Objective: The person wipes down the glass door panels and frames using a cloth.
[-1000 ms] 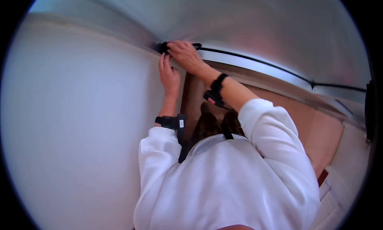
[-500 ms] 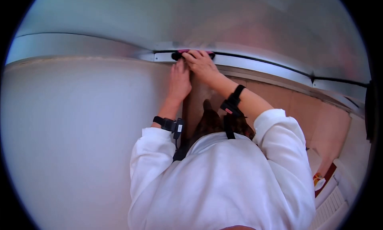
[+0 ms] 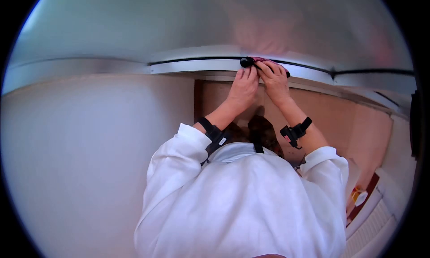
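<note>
A small black and pink object (image 3: pixel 247 62), perhaps a folded cloth or pouch, lies against the metal frame ledge (image 3: pixel 197 66) at the foot of a shiny grey panel (image 3: pixel 179 25). The fingers of my right hand (image 3: pixel 274 82) are wrapped over it, hiding much of its shape. Just left of that, my left hand (image 3: pixel 243 90) touches its lower edge with the fingertips, fingers close together. A black seal strip (image 3: pixel 309 68) runs along the ledge on both sides of the object.
A pale flat surface (image 3: pixel 89 159) fills the left side. Tiled floor (image 3: pixel 331 119) shows below the ledge, with my feet on it. At the lower right are a white slatted item (image 3: pixel 371 229) and a small orange and white thing (image 3: pixel 358 196).
Both hands and the black and pink object have moved rightward along the ledge from the left corner. More of the ledge shows at left, and the view has shifted.
</note>
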Available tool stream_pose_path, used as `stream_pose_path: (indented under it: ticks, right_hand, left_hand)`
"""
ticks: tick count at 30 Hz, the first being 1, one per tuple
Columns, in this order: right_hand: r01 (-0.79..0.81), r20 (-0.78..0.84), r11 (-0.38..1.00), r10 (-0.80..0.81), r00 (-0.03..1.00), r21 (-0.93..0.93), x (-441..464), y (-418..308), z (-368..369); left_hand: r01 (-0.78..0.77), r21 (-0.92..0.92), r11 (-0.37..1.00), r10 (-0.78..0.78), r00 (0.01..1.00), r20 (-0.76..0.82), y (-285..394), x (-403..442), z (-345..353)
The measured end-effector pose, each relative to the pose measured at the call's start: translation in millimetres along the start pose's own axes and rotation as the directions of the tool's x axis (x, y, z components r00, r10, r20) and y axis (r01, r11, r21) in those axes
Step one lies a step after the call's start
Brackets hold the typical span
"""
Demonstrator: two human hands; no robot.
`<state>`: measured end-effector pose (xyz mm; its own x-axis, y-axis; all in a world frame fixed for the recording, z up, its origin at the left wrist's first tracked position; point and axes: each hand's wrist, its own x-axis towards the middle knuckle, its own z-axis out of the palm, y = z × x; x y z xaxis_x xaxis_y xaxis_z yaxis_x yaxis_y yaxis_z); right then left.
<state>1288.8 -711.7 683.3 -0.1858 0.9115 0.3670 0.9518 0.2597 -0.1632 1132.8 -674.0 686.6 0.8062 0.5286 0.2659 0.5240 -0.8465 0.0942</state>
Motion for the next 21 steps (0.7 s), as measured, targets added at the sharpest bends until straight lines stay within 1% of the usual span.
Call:
stream_pose_path:
  ticks: [1, 2, 3, 5, 7, 9, 10, 11, 12, 13, 14, 15, 16, 17, 18, 19, 20, 21]
  right_hand:
    - [-0.038, -0.017, 0.998, 0.038, 0.999, -0.051, -4.1, -0.2, -10.1]
    - [-0.054, -0.042, 0.998, 0.052, 0.998, -0.039, -5.9, 6.5, -10.2]
    - [-0.093, -0.048, 0.992, 0.089, 0.995, -0.09, -10.3, 12.2, -1.9]
    - [-0.122, -0.147, 0.991, 0.114, 0.983, -0.05, -23.2, 25.1, 29.2]
    - [-0.185, -0.185, 0.978, 0.165, 0.969, -0.097, -24.4, 21.1, 62.4]
    - [-0.343, -0.229, 0.934, 0.314, 0.922, -0.099, -36.1, 13.9, 92.8]
    - [-0.436, -0.262, 0.9, 0.426, 0.866, 0.023, -43.0, 18.3, 109.1]
    - [-0.445, -0.273, 0.895, 0.434, 0.859, 0.022, -51.0, 21.8, 129.3]
    - [-0.574, -0.276, 0.749, 0.659, 0.7, 0.331, -63.5, 25.4, 154.3]
    - [-0.605, -0.197, 0.516, 0.835, 0.514, 0.606, -68.9, 25.2, 170.1]
    - [-0.488, 0.302, -0.153, 0.921, 0.244, 0.859, -78.5, 24.9, 181.9]
    - [-0.473, 0.305, -0.167, 0.924, 0.231, 0.865, -79.6, 13.2, 194.4]
    - [-0.28, 0.394, -0.339, 0.904, 0.169, 0.898, -78.5, -6.5, 188.9]
    - [-0.065, 0.489, -0.484, 0.863, 0.128, 0.873, -76.9, -20.7, 188.5]
    - [0.024, 0.501, -0.51, 0.852, 0.155, 0.86, -77.7, -32.9, 203.9]
    - [0.044, 0.517, -0.526, 0.846, 0.133, 0.849, -76.1, -47.4, 211.0]
    - [0.134, 0.552, -0.583, 0.807, 0.21, 0.801, -77.8, -50.0, 218.8]
    - [0.206, 0.568, -0.635, 0.765, 0.305, 0.745, -89.6, 13.0, 214.3]
  left_hand:
    - [-0.056, -0.011, 0.998, 0.056, 0.998, -0.017, 3.0, 5.2, -2.7]
    - [-0.032, -0.102, 0.994, 0.031, 0.999, -0.007, 6.6, 13.4, 8.6]
    - [-0.087, -0.085, 0.993, 0.081, 0.994, -0.078, 2.4, 15.2, 30.6]
    - [-0.121, -0.103, 0.987, 0.119, 0.993, -0.027, -3.0, 24.0, 57.1]
    - [-0.181, -0.095, 0.979, 0.178, 0.983, -0.032, -22.9, 19.4, 79.8]
    - [-0.229, -0.243, 0.943, 0.237, 0.971, 0.005, -37.2, 12.5, 99.8]
    - [-0.212, -0.347, 0.914, 0.236, 0.971, 0.028, -43.2, 12.5, 113.5]
    - [-0.227, -0.343, 0.912, 0.25, 0.968, 0.026, -52.3, 9.2, 125.5]
    - [-0.257, -0.45, 0.855, 0.285, 0.958, -0.005, -62.0, 2.9, 135.5]
    - [-0.282, -0.55, 0.786, 0.313, 0.949, -0.04, -73.2, -5.9, 148.8]
    - [-0.214, -0.649, 0.73, 0.281, 0.96, 0.001, -85.3, -16.6, 158.9]
    - [-0.221, -0.644, 0.732, 0.3, 0.954, 0.014, -99.2, -29.0, 169.7]
    - [0.016, -0.764, 0.645, 0.186, 0.967, 0.177, -109.2, -41.4, 162.4]
    - [0.262, -0.815, 0.517, 0.092, 0.93, 0.357, -117.7, -50.2, 158.1]
    - [0.477, -0.817, 0.325, 0.023, 0.859, 0.511, -126.1, -54.6, 163.3]
    - [0.663, -0.739, 0.118, -0.011, 0.745, 0.667, -132.1, -55.2, 163.9]
    - [0.701, -0.709, 0.077, -0.006, 0.712, 0.702, -134.7, -50.9, 169.4]
    - [0.746, -0.666, -0.027, -0.02, 0.665, 0.746, -95.3, -2.3, 193.9]
